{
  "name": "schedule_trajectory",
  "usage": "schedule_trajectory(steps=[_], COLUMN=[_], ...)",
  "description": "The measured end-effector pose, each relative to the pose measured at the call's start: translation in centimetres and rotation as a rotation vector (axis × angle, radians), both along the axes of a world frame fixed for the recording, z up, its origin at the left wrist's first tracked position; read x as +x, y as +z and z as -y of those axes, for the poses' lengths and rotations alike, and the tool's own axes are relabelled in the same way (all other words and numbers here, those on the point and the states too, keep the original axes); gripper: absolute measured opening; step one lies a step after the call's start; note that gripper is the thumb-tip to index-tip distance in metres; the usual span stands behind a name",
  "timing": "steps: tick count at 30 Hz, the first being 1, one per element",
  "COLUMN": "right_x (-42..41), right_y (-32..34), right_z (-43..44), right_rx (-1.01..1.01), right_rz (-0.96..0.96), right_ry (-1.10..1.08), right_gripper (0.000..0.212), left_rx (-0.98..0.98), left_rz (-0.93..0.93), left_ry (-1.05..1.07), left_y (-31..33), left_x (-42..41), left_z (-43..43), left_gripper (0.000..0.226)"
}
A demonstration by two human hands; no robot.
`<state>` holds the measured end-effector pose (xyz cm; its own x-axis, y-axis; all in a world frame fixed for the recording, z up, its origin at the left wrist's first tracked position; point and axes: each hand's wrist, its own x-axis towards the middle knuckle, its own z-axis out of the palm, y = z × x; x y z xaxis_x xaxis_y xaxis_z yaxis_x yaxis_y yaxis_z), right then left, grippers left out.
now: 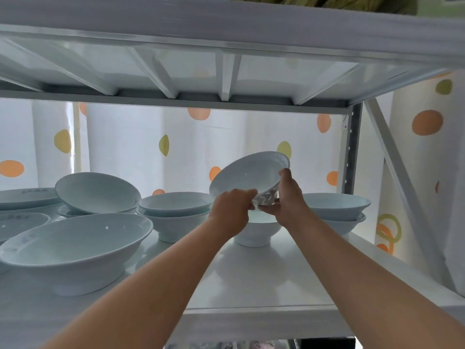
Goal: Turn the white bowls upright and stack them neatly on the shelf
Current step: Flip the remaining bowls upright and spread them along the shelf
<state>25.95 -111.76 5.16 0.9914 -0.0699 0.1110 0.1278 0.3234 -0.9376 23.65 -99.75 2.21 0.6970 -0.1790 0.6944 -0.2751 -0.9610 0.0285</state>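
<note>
White bowl (247, 173) up in the air above the shelf (251, 280), gripped by both hands! Left hand (232, 206) first: its fingers (247, 195) curl round the foot from the near side. The right hand (289, 197) has its thumb up on the rim and its fingers tucked under the base. The bowl is tipped steeply, glossy inside facing the camera, with a raised wavy pattern on the outer wall (only a patch shows between the hands). Directly below, a footed bowl (254, 235) stands upright on the shelf. Flanking it are upright pairs, the middle stack (173, 210) and the right stack (334, 207). At front left sits a big shallow bowl (73, 245).
</note>
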Motion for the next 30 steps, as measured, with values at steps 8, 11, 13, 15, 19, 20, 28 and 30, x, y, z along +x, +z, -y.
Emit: schedule_trajectory(steps=[8,11,13,15,19,20,28,30], right_x=[1.0,1.7,2.0,2.4,2.8,2.8,3.3,3.5], right_y=[-0.9,-1.9,-2.4,-2.8,-3.1,-3.1,-4.2,-4.4], right_z=[2.6,3.0,3.2,3.6,4.0,4.1,3.9,3.7], right_rx=[-0.548,-0.508,-0.495,-0.47,-0.499,-0.517,-0.701,-0.67], right_rz=[0.117,0.073,0.055,0.035,0.021,0.022,0.119,0.126], right_ry=[-0.15,-0.111,-0.097,-0.071,-0.077,-0.089,-0.274,-0.268], right_gripper=[0.034,0.034,0.031,0.032,0.032,0.03,0.028,0.028], left_rx=[0.179,0.245,0.26,0.284,0.331,0.344,0.37,0.371], left_rz=[-0.051,-0.068,-0.104,-0.151,-0.183,-0.181,-0.259,-0.256], left_ry=[0.005,0.012,0.011,0.006,-0.001,-0.005,-0.026,-0.028], left_y=[0.5,0.4,0.3,0.1,0.1,0.2,-0.3,-0.4], left_x=[1.0,1.4,1.6,1.6,1.9,2.0,1.8,2.0], left_z=[-0.7,-0.6,-0.6,-0.4,-0.2,-0.2,-0.5,-0.6], left_gripper=[0.023,0.021,0.023,0.024,0.026,0.027,0.013,0.015])
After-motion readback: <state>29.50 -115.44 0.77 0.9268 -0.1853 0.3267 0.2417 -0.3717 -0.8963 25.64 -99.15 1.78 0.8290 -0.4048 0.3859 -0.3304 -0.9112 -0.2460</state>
